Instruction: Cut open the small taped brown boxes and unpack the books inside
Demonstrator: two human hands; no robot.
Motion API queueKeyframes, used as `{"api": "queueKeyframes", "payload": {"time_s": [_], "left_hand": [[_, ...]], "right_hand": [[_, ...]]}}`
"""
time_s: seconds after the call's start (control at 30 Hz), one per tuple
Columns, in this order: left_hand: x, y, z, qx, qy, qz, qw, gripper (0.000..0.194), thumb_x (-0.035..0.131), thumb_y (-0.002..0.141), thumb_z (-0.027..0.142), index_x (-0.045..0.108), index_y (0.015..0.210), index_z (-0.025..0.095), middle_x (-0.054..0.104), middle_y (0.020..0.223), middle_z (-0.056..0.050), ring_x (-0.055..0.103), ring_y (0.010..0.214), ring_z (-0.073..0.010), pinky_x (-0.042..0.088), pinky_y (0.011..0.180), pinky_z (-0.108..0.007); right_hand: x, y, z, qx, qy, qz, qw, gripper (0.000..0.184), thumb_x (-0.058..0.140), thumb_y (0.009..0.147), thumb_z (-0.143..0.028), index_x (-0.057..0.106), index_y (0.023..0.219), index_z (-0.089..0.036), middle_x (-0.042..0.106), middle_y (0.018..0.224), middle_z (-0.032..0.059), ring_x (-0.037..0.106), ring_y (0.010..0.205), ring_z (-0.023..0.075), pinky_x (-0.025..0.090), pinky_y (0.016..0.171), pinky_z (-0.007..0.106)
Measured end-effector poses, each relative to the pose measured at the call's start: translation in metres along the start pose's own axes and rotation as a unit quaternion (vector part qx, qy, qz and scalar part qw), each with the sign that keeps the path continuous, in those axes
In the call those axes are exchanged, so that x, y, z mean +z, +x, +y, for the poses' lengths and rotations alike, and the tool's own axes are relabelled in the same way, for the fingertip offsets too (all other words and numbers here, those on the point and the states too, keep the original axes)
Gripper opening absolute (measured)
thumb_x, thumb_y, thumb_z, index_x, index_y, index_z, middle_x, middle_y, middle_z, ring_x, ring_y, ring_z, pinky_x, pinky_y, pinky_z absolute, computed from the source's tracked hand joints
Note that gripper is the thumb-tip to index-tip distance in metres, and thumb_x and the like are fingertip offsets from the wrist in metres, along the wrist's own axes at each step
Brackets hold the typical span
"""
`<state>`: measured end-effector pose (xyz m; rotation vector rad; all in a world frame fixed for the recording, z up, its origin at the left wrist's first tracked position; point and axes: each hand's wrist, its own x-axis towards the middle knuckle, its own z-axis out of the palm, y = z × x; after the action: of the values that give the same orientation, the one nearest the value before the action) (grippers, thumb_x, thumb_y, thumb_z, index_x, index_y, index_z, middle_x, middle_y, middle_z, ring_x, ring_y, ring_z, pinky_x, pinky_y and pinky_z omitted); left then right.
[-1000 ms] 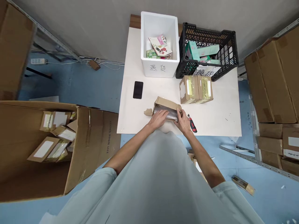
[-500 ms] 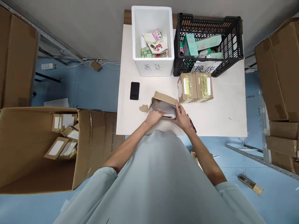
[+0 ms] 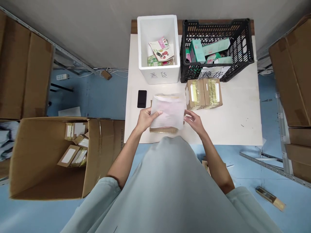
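My left hand (image 3: pixel 145 119) is closed on a flat packet in whitish, semi-see-through wrapping (image 3: pixel 168 111), its thumb lying on top. What the wrapping holds is blurred; a pale pinkish surface shows through. At the packet's right edge is my right hand (image 3: pixel 194 121), its fingers bent and apart, touching the edge or very near it. Beneath the packet lies the brown cardboard box (image 3: pixel 163 130), mostly hidden, with only its borders showing. A black phone (image 3: pixel 142 99) rests to the left of the packet.
On the white table (image 3: pixel 239 123), a white foam bin (image 3: pixel 157 76) holds booklets. Beside it a black crate (image 3: pixel 218 64) contains green boxes. Two taped cartons (image 3: pixel 203 94) stand before the crate. A large open carton (image 3: pixel 48 181) with small parcels is at the left.
The packet has come up out of the cardboard box and now covers it. My left hand moved left and up with it; my right hand shifted slightly right.
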<state>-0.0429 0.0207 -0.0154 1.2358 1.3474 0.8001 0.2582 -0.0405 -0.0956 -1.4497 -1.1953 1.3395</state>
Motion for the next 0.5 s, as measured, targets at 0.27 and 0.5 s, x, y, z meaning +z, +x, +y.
{"api": "queueKeyframes", "payload": {"time_s": [0.27, 0.5], "left_hand": [[0.002, 0.001, 0.016, -0.073, -0.105, -0.01, 0.992, 0.062, 0.105, 0.059, 0.069, 0.082, 0.082, 0.016, 0.084, 0.088, -0.01, 0.076, 0.075, -0.0237, 0.061, 0.064, -0.032], [-0.007, -0.005, 0.02, 0.05, 0.008, 0.02, 0.999, 0.052, 0.092, 0.078, 0.068, 0.081, 0.077, 0.018, 0.083, 0.082, -0.005, 0.079, 0.081, -0.0274, 0.063, 0.068, -0.035]], "right_hand": [[0.012, 0.001, -0.047, 0.03, 0.089, 0.004, 0.996, 0.052, 0.095, 0.075, -0.071, 0.083, 0.095, -0.025, 0.081, 0.09, 0.0023, 0.074, 0.084, 0.0208, 0.065, 0.084, 0.038], [0.011, -0.018, -0.08, 0.034, 0.058, 0.14, 0.988, 0.062, 0.08, 0.088, -0.084, 0.082, 0.09, -0.022, 0.081, 0.085, 0.0067, 0.076, 0.077, 0.0213, 0.065, 0.074, 0.035]]}}
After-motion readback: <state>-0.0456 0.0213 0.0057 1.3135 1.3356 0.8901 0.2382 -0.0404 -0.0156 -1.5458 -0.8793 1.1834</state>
